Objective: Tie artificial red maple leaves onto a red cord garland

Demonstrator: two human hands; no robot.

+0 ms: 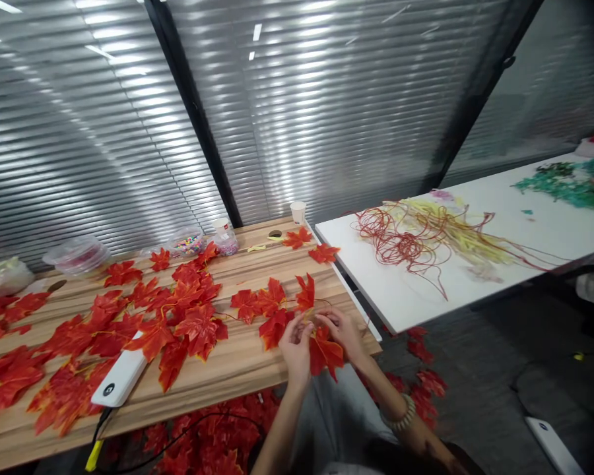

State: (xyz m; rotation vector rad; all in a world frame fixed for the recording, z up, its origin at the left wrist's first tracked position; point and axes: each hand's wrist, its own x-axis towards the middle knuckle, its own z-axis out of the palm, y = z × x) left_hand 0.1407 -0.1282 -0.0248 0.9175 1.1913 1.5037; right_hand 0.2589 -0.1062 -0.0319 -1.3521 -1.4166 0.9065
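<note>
My left hand and my right hand meet at the front right of the wooden table, fingers closed in a pinch. Between them is the stem of a red artificial maple leaf, which hangs below the fingers past the table edge. What exactly the fingertips grip is small and partly covered. A thin vine runs left from the hands to more red leaves lying on the wood. One leaf stands up just behind my fingers. A beaded bracelet circles my right wrist.
Red leaves cover the left of the wooden table, around a white power bank. Bead tubs and a paper cup stand behind. Tangled red cord lies on the white table. Leaves fill space below.
</note>
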